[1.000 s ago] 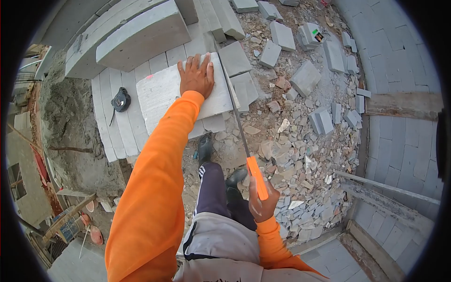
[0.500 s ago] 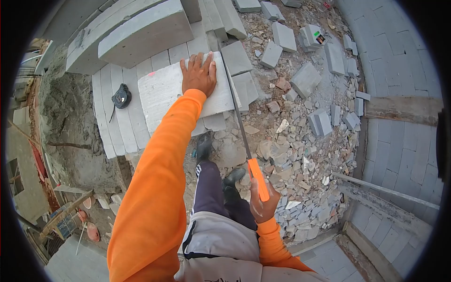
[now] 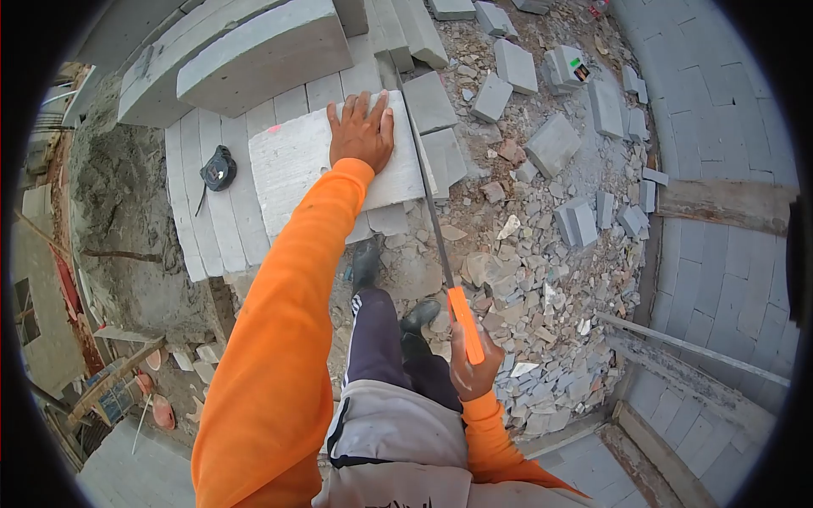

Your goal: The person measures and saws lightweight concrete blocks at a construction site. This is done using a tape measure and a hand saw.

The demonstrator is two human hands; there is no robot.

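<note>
- Rubble (image 3: 542, 313): spread over ground right of the block row.
- Block row (image 3: 199, 203): bears the workpiece.
- White aerated-concrete block (image 3: 292, 165): lies flat on that row, right end at the blade.
- Handsaw (image 3: 439, 240): blade runs along block's right end, narrow strip beyond it; cut depth can't tell. Step looks like sawing the end; next move likely calls for straight strokes, block kept steady.
- Left hand (image 3: 362, 135): flat on block, fingers slightly apart, clamped on nothing.
- Right hand (image 3: 476, 364): fingers clamped round orange handle (image 3: 466, 326).
- Tape measure (image 3: 219, 168): on row, left of block.
- Pink mark (image 3: 273, 129): block's far left corner.
</note>
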